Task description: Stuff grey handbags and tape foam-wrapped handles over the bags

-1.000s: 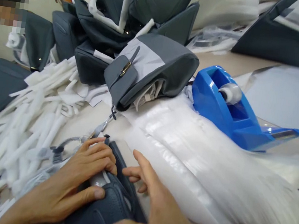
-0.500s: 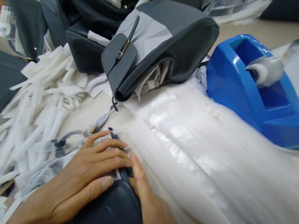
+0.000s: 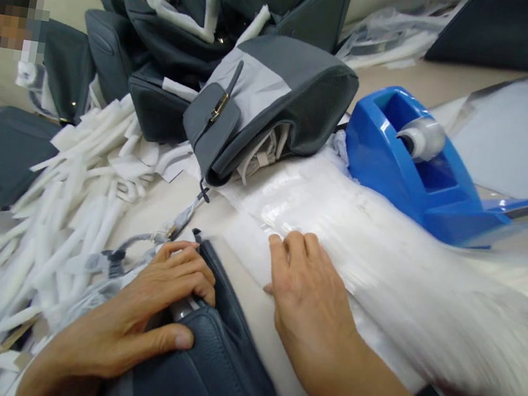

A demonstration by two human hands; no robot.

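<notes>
My left hand (image 3: 147,313) grips the top of a dark blue-grey leather handbag (image 3: 213,369), with its fingers bent into the opening and its thumb on the outer side. Something pale shows inside the opening beneath the fingers. To the right of the bag, my right hand (image 3: 308,297) rests at the edge of a stack of white plastic sheets (image 3: 303,204). Its fingers are curled and closed, and their tips are mostly hidden, so what they pinch does not show. A wrapped handle (image 3: 133,241) lies beside my left hand.
A grey handbag (image 3: 305,85) with a buckled flap lies on its side ahead. To its right is a blue tape dispenser (image 3: 393,158). Many white strips (image 3: 78,177) are heaped at left. More dark bags (image 3: 159,103) stand behind. A person's blurred part (image 3: 6,27) shows at far left.
My right hand has left the handbag's opening and moved right onto the edge of the white sheets. My left hand stays on the bag, its fingers now more bent. The view has shifted slightly.
</notes>
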